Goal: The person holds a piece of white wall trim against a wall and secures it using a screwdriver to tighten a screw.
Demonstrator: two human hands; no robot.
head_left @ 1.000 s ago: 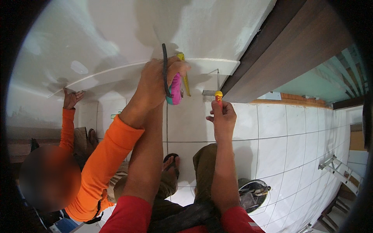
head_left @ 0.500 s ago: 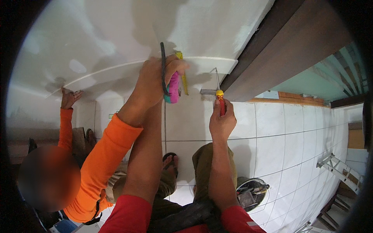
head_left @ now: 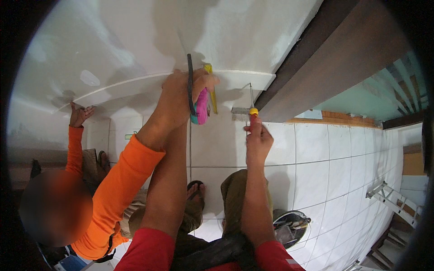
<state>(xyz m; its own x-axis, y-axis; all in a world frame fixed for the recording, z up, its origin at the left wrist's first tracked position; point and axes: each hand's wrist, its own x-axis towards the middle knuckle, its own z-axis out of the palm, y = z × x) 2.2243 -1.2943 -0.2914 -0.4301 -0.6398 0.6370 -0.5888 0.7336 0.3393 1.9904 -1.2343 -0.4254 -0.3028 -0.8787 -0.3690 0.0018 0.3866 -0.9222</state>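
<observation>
The right hand (head_left: 259,139) grips the screwdriver (head_left: 253,111) with shifted fingers, so turning seemingly continues; the masked left hand cannot be read.

The right hand (head_left: 259,141) turned about the grip of the red-and-yellow screwdriver (head_left: 253,111): half a second ago a longer stretch of red showed above the thumb, but the thumb and forefinger had since come to cover most of it. Fingertips hidden at that earlier moment stood out again to the left of the grip. The view itself shifted slightly too, so that the ladder (head_left: 377,189) on the floor sat a little farther left.
</observation>
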